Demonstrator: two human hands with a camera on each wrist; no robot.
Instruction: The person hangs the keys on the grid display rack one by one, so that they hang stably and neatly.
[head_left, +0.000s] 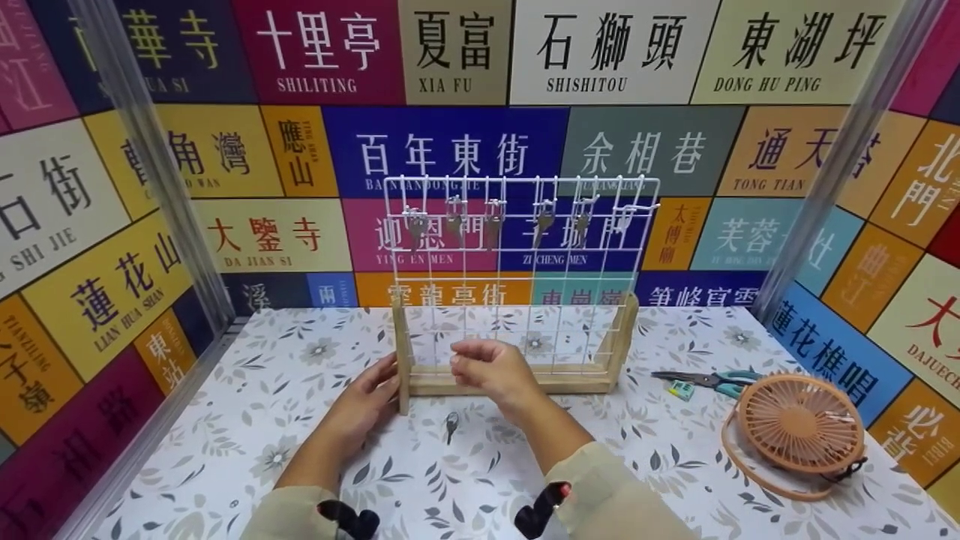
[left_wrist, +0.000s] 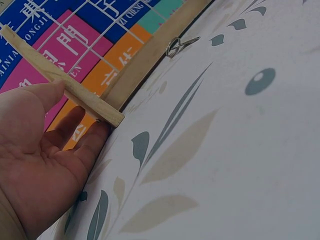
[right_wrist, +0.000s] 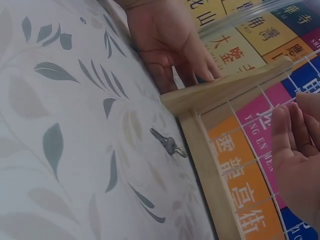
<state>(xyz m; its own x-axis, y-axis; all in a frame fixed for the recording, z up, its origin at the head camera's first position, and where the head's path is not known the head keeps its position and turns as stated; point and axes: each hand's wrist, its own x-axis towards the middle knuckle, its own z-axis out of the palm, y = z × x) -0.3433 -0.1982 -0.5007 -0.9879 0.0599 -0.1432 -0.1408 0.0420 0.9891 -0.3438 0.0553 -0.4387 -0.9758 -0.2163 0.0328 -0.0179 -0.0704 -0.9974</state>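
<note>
Left hand (head_left: 367, 401) flat against rack (head_left: 517, 285) post, right hand (head_left: 491, 367) loose at mesh, holding nothing; could tip rack, shedding hung keys (head_left: 495, 221) onto desk (head_left: 300, 420).

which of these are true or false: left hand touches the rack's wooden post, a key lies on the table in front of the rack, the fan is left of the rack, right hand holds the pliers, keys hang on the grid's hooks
1. The left hand touches the rack's wooden post. True.
2. A key lies on the table in front of the rack. True.
3. The fan is left of the rack. False: it lies at the table's right side.
4. The right hand holds the pliers. False: the pliers lie on the table beside the fan, apart from the hand, which is at the wire grid.
5. Keys hang on the grid's hooks. True: several hang along its upper part.
</note>
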